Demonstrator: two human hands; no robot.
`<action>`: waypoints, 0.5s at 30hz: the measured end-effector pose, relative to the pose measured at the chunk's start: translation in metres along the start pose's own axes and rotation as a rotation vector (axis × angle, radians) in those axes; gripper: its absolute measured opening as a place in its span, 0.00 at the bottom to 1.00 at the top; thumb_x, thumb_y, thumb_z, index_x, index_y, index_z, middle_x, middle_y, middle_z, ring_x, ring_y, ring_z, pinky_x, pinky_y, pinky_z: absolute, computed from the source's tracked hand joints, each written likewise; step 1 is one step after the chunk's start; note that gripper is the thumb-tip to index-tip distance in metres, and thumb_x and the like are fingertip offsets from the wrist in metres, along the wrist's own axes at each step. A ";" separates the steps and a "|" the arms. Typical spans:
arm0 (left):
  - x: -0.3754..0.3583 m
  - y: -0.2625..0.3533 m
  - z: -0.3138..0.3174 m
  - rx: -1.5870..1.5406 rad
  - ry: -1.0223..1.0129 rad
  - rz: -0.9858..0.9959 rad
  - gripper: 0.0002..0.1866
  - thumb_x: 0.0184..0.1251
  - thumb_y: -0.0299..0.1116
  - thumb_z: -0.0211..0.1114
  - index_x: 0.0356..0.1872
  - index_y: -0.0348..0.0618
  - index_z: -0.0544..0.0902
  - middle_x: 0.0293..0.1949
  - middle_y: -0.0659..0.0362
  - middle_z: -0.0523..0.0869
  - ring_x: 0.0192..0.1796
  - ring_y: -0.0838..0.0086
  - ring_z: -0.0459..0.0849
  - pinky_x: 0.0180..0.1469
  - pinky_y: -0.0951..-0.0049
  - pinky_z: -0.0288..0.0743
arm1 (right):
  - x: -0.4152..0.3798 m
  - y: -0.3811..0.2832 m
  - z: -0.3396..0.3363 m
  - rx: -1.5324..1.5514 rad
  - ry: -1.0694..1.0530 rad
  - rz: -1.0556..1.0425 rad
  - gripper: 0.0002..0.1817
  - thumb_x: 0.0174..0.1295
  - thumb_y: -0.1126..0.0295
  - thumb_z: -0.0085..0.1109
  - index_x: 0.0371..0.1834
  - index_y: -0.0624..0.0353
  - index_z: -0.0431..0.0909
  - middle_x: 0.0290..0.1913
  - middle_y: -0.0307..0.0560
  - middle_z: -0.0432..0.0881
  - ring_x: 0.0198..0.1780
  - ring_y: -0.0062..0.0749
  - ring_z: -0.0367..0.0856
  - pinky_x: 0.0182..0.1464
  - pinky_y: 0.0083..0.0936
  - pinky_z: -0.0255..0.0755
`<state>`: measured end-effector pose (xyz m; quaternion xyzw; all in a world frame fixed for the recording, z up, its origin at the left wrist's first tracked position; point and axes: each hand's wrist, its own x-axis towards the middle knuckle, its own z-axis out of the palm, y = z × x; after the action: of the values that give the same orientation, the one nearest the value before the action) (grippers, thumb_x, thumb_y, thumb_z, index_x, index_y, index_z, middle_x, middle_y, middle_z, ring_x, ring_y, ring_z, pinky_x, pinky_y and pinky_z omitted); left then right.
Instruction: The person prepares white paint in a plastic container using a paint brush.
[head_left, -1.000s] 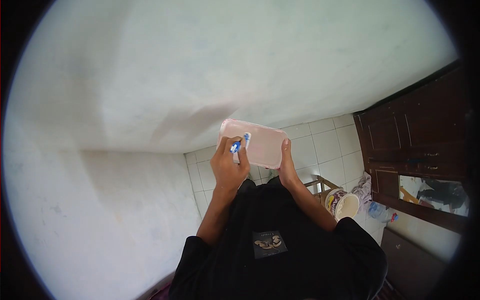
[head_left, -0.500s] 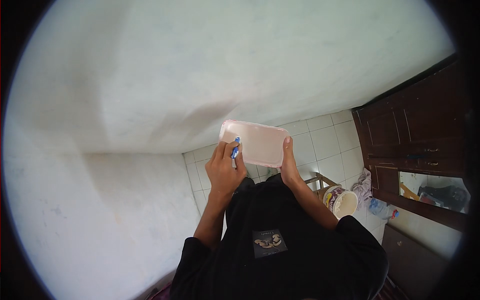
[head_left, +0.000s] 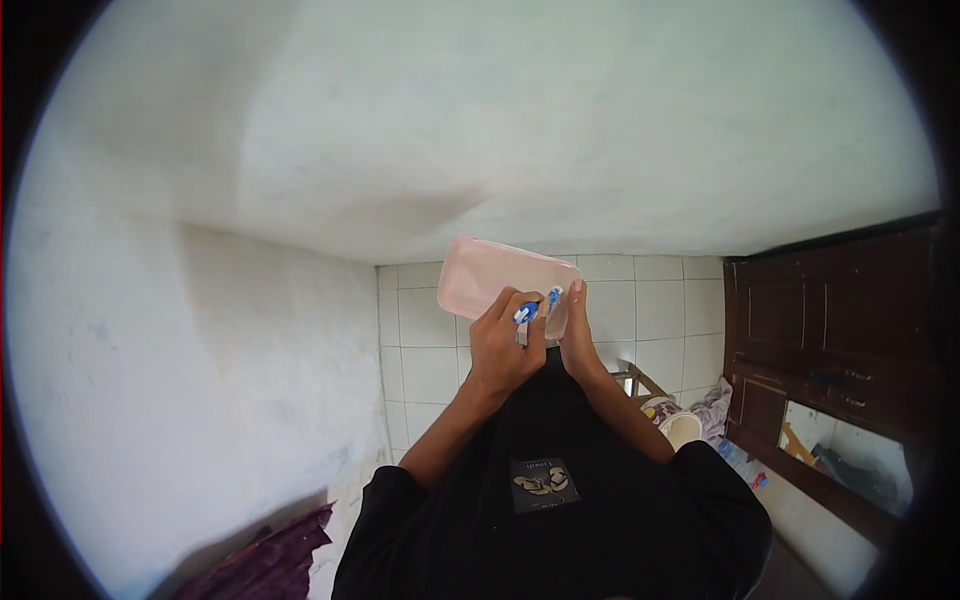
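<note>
A pale pink, shallow rectangular plastic container point(head_left: 490, 272) with rounded corners is held up in front of my chest, tilted. My right hand point(head_left: 577, 338) grips its right end, thumb along the side and the other fingers hidden behind. Wrapped round a slim blue-and-white, toothbrush-like tool point(head_left: 525, 313), my left hand point(head_left: 505, 345) is closed over the lower part of the container. The tool's blue-and-white tip point(head_left: 555, 295) is over the container's face near its right end, close to my right thumb.
Pale walls point(head_left: 420, 130) stand ahead and left, above white floor tiles point(head_left: 610, 300). At right are a dark wooden cabinet point(head_left: 800, 310), a tub point(head_left: 683, 430), a wooden stool point(head_left: 640, 380) and a crumpled cloth point(head_left: 712, 405). Dark purple fabric point(head_left: 265, 560) lies lower left.
My left hand and the tool have moved right across the container, from its left part to near its right end. The container is tilted more, and the view has turned a little.
</note>
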<state>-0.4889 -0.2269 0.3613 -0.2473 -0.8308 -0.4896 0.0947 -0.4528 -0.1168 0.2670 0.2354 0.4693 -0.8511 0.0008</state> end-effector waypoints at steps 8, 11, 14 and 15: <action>0.000 0.022 0.010 0.094 0.102 -0.127 0.03 0.58 0.19 0.62 0.33 0.35 0.78 0.30 0.52 0.81 0.29 0.58 0.82 0.31 0.68 0.74 | -0.001 -0.019 -0.035 0.127 -0.123 0.071 0.28 0.74 0.44 0.29 0.63 0.55 0.57 0.57 0.47 0.66 0.64 0.33 0.64 0.65 0.33 0.61; 0.001 0.036 0.008 0.205 0.146 -0.136 0.05 0.56 0.19 0.62 0.34 0.38 0.78 0.30 0.54 0.80 0.29 0.58 0.81 0.30 0.67 0.73 | -0.003 -0.016 -0.053 0.012 -0.145 0.078 0.32 0.73 0.41 0.26 0.71 0.50 0.53 0.59 0.43 0.70 0.60 0.29 0.72 0.56 0.29 0.72; 0.006 0.039 0.003 0.307 0.177 -0.078 0.07 0.54 0.20 0.63 0.35 0.41 0.78 0.30 0.56 0.78 0.30 0.59 0.80 0.29 0.65 0.73 | -0.003 -0.020 -0.062 -0.114 -0.135 0.033 0.31 0.73 0.41 0.25 0.70 0.50 0.54 0.57 0.43 0.71 0.56 0.27 0.74 0.50 0.27 0.74; 0.007 0.039 -0.001 0.344 0.192 -0.036 0.08 0.53 0.20 0.64 0.35 0.41 0.78 0.30 0.57 0.78 0.30 0.60 0.80 0.28 0.65 0.73 | -0.004 -0.021 -0.062 -0.124 -0.145 0.043 0.31 0.73 0.41 0.25 0.69 0.50 0.55 0.56 0.43 0.71 0.54 0.26 0.74 0.48 0.26 0.75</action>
<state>-0.4754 -0.2095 0.3948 -0.1647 -0.8937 -0.3634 0.2054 -0.4288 -0.0565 0.2574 0.1825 0.5147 -0.8350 0.0677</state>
